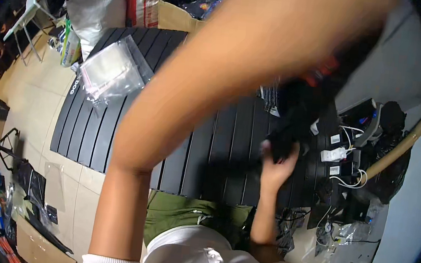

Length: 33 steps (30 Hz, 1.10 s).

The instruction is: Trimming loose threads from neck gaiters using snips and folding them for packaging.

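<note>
A black cloth piece with red patches (301, 102) hangs stretched from the upper right down towards the table's near right side. My right hand (277, 172) is closed around its lower end, close above the slatted black table (196, 166). My left forearm reaches diagonally across the view to the upper right, blurred and very near the camera. The left hand itself is beyond the top edge. Behind the cloth a small stack of dark folded items (270, 98) shows in part. What kind of cloth article this is I cannot make out.
Clear plastic bags (114, 70) lie on the table's far left. Right of the table are a white plug adapter with cables (335, 154) and a tan pole (397, 156). A cardboard box (175, 19) and stuffed sacks (97, 9) stand at the far side.
</note>
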Tool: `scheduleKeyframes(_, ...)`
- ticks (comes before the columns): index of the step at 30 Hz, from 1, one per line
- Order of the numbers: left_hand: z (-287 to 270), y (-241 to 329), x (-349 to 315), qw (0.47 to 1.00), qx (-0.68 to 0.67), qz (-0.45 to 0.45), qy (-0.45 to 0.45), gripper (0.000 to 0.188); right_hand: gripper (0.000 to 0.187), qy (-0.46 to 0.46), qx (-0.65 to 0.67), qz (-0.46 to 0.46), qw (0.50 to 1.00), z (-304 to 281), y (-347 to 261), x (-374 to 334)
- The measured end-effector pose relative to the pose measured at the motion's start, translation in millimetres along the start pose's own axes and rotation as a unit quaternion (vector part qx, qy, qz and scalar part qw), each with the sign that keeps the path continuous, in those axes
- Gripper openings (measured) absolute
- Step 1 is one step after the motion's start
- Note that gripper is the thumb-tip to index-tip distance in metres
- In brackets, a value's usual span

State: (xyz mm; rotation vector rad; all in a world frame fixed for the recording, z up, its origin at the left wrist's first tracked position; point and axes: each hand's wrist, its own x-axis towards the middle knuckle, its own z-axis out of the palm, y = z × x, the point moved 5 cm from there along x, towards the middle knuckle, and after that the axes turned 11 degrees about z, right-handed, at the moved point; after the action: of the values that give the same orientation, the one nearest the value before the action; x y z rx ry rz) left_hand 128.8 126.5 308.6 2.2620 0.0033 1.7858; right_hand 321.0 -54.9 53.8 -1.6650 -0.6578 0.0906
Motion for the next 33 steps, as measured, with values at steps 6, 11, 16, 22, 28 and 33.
scheduleKeyframes(6,-64,3,-46,0.992,0.071,-0.101,-0.018,0.028,0.021,-0.017,-0.028,0.111,0.993,-80,25,66)
scheduleKeyframes(11,-8,-29,-268,0.738,-0.233,-0.625,0.103,0.011,0.018,-0.210,-0.260,-0.026,0.942,-82,17,101)
scheduleKeyframes(16,20,8,-362,0.533,-0.344,-0.758,0.154,0.013,0.024,-0.234,-0.004,0.154,0.960,-52,25,61)
scheduleKeyframes(22,23,23,-349,0.472,-0.414,-0.766,0.142,0.019,0.033,-0.373,0.050,0.105,0.920,27,-1,-19)
scheduleKeyframes(28,16,34,-335,0.480,-0.435,-0.748,0.147,0.014,0.027,-0.446,-0.079,0.107,0.885,52,-34,-51)
scheduleKeyframes(33,12,41,-326,0.490,-0.432,-0.741,0.156,0.015,0.033,-0.485,-0.188,-0.103,0.848,69,-56,-57)
